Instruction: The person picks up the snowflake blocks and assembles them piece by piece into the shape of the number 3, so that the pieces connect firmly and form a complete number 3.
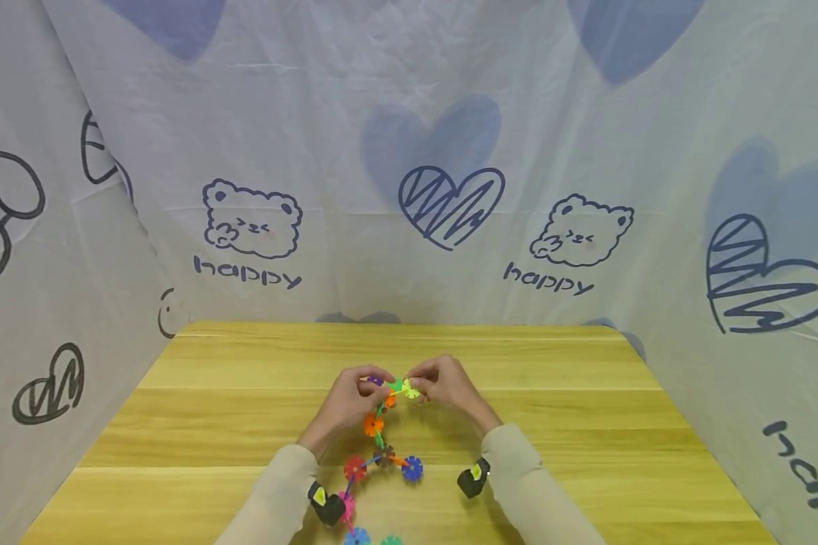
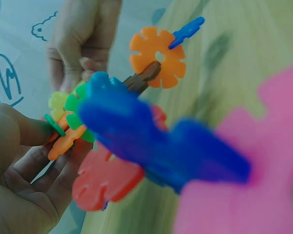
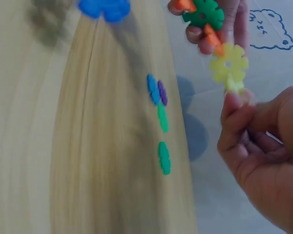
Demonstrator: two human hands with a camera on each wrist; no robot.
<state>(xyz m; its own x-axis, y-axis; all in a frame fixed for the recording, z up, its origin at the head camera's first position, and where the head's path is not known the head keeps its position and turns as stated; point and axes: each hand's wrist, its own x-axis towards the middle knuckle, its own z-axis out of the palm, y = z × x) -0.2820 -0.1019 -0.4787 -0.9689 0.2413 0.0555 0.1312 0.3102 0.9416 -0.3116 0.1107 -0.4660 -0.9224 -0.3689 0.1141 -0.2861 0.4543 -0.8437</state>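
My left hand grips the upper end of a chain of notched snowflake discs, near an orange disc and a green disc. My right hand pinches a pale yellow disc that touches another yellow disc at the chain's end. Whether those two are slotted together I cannot tell. The chain runs down toward me through an orange disc, a brown disc, a red disc and a pink disc. A blue disc branches off to the right.
Beyond the hands, loose discs lie on the wooden table: a blue one, a purple one, a light green one and a green one. A printed white cloth hangs behind and at both sides.
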